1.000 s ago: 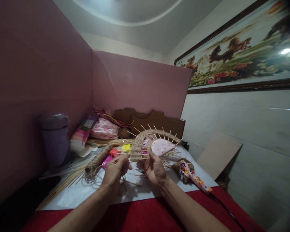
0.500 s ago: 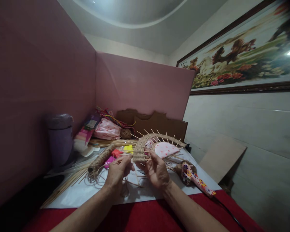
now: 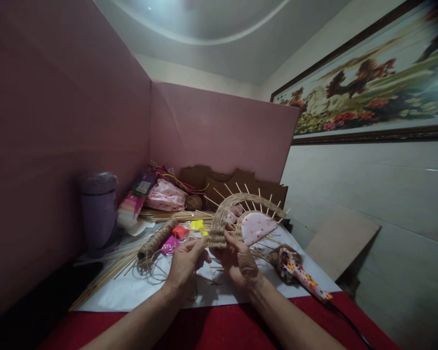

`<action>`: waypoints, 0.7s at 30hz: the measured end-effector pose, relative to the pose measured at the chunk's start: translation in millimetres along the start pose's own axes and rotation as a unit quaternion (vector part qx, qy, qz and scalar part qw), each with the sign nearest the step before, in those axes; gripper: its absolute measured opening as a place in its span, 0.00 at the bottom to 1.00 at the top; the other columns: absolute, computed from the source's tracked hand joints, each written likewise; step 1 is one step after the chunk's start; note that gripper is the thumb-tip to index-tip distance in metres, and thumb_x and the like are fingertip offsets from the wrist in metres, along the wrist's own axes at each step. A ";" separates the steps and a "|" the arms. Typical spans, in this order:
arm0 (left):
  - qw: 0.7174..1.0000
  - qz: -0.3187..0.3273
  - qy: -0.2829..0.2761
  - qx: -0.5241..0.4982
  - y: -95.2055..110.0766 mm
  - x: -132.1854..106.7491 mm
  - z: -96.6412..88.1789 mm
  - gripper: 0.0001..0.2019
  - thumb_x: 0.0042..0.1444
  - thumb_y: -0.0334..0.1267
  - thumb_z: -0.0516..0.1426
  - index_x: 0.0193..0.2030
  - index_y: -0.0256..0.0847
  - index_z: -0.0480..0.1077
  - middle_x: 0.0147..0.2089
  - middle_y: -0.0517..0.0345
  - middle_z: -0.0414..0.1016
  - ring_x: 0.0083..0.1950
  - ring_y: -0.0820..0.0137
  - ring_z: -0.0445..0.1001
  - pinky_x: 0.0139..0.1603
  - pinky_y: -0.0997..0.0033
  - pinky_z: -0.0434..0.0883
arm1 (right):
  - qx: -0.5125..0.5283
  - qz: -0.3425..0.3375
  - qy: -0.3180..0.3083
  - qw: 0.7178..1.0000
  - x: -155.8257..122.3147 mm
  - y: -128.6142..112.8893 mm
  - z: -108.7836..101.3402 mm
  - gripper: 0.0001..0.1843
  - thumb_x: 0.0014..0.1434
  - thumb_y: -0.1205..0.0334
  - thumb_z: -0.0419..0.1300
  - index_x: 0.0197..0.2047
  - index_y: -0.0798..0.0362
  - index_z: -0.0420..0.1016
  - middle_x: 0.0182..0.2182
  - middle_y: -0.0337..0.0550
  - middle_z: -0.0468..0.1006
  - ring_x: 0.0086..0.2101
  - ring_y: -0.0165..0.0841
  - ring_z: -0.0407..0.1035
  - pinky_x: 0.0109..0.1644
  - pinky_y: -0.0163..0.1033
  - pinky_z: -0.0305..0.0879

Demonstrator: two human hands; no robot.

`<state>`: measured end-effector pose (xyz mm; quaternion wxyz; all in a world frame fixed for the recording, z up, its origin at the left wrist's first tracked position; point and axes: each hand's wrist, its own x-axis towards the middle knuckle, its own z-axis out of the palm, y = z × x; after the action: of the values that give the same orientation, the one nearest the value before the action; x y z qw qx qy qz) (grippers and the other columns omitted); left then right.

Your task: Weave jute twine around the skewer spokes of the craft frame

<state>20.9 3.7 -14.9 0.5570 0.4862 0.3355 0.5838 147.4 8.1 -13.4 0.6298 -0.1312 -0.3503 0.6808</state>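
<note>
A half-round woven piece point(image 3: 233, 206) of jute twine wound over thin wooden sticks stands tilted up above the white sheet point(image 3: 131, 291). A pink dotted fabric half-disc point(image 3: 255, 226) sits inside its arc. My right hand point(image 3: 239, 260) grips the piece at its lower edge, fingers closed round it. My left hand point(image 3: 184, 262) is beside it, fingers pinched on the twine at the weave's left end. Loose twine trails down under my left hand.
A jute twine roll point(image 3: 156, 239) and a bundle of long sticks point(image 3: 105, 272) lie at left. A purple lidded cup point(image 3: 98, 209) stands by the pink partition. A glue gun with flower pattern point(image 3: 301, 274) lies at right. Coloured packets point(image 3: 182, 233), pink fabric point(image 3: 167, 195) and cardboard sit behind.
The view has shifted, so everything sits further right. Both hands stay on the woven piece, which now stands a little more upright; my left fingers have worked along the twine.
</note>
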 end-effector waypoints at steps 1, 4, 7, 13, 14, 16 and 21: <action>1.000 -0.001 0.001 -0.003 0.1 -0.1 -0.1 0.20 0.47 0.49 0.59 0.16 0.33 0.67 0.14 0.61 0.64 0.16 0.82 0.51 0.17 0.79 0.45 | -0.003 -0.001 -0.004 1.000 0.0 0.2 -0.4 0.12 0.56 0.66 0.57 0.45 0.49 0.70 0.38 0.40 0.78 0.36 0.32 0.72 0.42 0.40 0.67; 1.000 -0.008 0.005 -0.015 1.4 -0.5 0.6 0.18 0.45 0.49 0.60 0.18 0.33 0.68 0.15 0.60 0.66 0.15 0.82 0.51 0.17 0.79 0.45 | -0.013 0.006 -0.023 1.000 -0.5 0.5 -1.2 0.10 0.57 0.64 0.57 0.44 0.50 0.70 0.37 0.41 0.79 0.36 0.33 0.72 0.42 0.41 0.67; 1.000 -0.014 0.008 -0.023 2.9 -0.9 1.7 0.19 0.44 0.49 0.61 0.18 0.33 0.67 0.14 0.59 0.67 0.14 0.83 0.52 0.16 0.80 0.45 | -0.024 0.016 -0.029 0.999 -1.3 -0.2 -0.8 0.10 0.58 0.63 0.55 0.43 0.51 0.71 0.37 0.42 0.79 0.37 0.33 0.72 0.42 0.41 0.66; 1.000 -0.021 0.004 -0.016 1.6 1.2 0.7 0.18 0.45 0.49 0.60 0.20 0.33 0.68 0.15 0.58 0.68 0.14 0.83 0.52 0.16 0.81 0.45 | -0.029 0.015 -0.013 0.999 -1.3 -1.3 -0.6 0.08 0.57 0.63 0.56 0.41 0.50 0.72 0.37 0.40 0.79 0.37 0.32 0.71 0.44 0.41 0.65; 1.000 -0.022 0.002 -0.017 1.1 1.8 0.2 0.18 0.45 0.49 0.60 0.20 0.33 0.68 0.15 0.58 0.68 0.14 0.83 0.52 0.16 0.81 0.45 | -0.028 0.016 -0.013 0.999 -1.1 -1.2 -0.8 0.08 0.58 0.63 0.55 0.40 0.51 0.72 0.37 0.40 0.79 0.37 0.32 0.71 0.44 0.41 0.65; 1.000 -0.022 -0.003 -0.018 0.0 2.9 -0.6 0.18 0.45 0.49 0.60 0.20 0.33 0.68 0.15 0.58 0.68 0.14 0.83 0.52 0.15 0.81 0.45 | -0.025 0.020 -0.013 0.999 -0.9 -1.1 -1.1 0.08 0.58 0.63 0.55 0.41 0.51 0.72 0.37 0.41 0.78 0.37 0.32 0.71 0.44 0.41 0.65; 1.000 -0.018 -0.003 -0.013 -1.6 3.0 -1.1 0.19 0.46 0.50 0.59 0.20 0.33 0.68 0.16 0.58 0.68 0.14 0.83 0.52 0.15 0.81 0.45 | -0.018 0.019 -0.005 1.000 -1.2 -1.6 0.2 0.10 0.56 0.63 0.57 0.43 0.50 0.70 0.38 0.40 0.78 0.38 0.33 0.71 0.44 0.41 0.65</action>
<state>20.7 7.0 -16.1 0.5748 0.4748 0.3343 0.5766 148.7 6.8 -12.5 0.6127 -0.1452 -0.3631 0.6869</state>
